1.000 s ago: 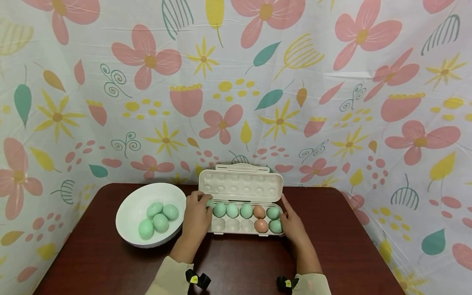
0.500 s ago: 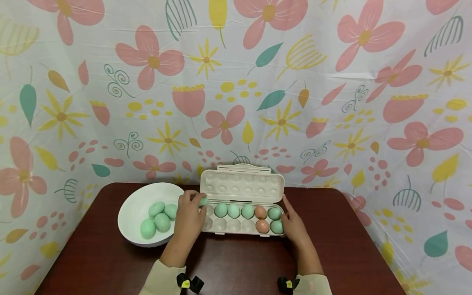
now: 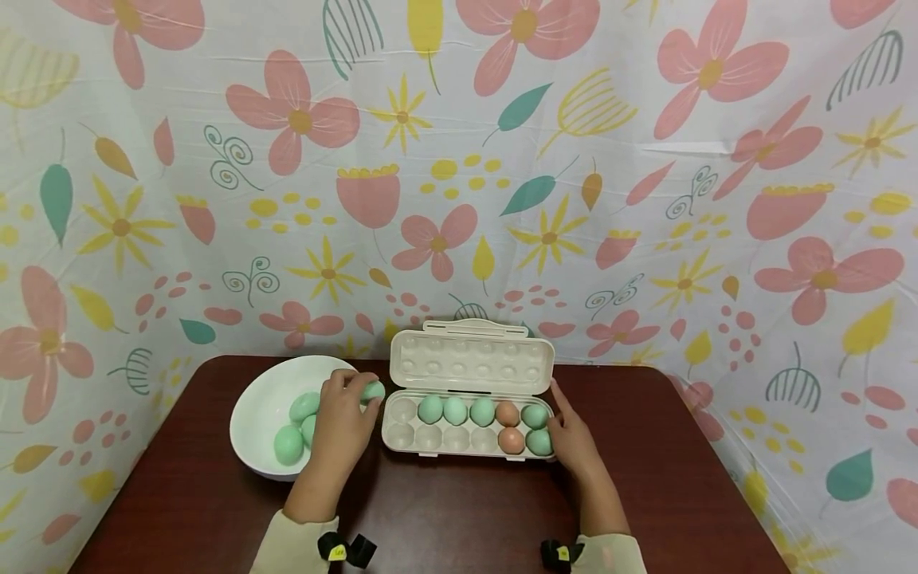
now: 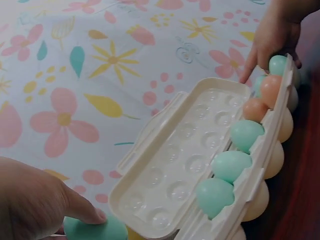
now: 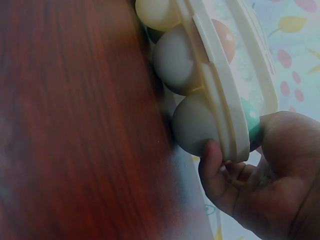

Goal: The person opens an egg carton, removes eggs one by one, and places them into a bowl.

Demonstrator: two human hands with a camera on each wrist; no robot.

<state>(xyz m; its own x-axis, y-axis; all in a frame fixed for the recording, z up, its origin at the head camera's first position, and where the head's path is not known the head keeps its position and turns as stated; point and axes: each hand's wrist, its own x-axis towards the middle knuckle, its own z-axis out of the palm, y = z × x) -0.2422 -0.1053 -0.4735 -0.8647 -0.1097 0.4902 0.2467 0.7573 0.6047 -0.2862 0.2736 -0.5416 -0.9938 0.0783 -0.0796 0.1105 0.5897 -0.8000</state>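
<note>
In the head view, the left hand [image 3: 340,426] pinches a green egg [image 3: 372,391] between the bowl and the carton; the left wrist view shows that egg [image 4: 95,228] under the thumb. Against the right end of the open egg carton [image 3: 469,396] lies the right hand [image 3: 576,443], and the right wrist view shows this hand [image 5: 270,175] gripping the carton's end [image 5: 227,100]. Green eggs [image 3: 482,412] and two orange eggs [image 3: 511,440] sit in the carton. Its front row has several bare cups, and the back-left cup [image 3: 403,410] is bare too.
A white bowl [image 3: 256,422] with green eggs [image 3: 288,445] stands at the left of the dark red table [image 3: 459,510], partly behind the left hand. Behind the table hangs a flower-patterned cloth [image 3: 459,143]. The carton's lid [image 3: 472,360] stands raised toward the cloth.
The left hand has moved left with the green egg, off the carton's left end to the bowl's right rim. The back-left cup has come into view. The right hand stays at the carton.
</note>
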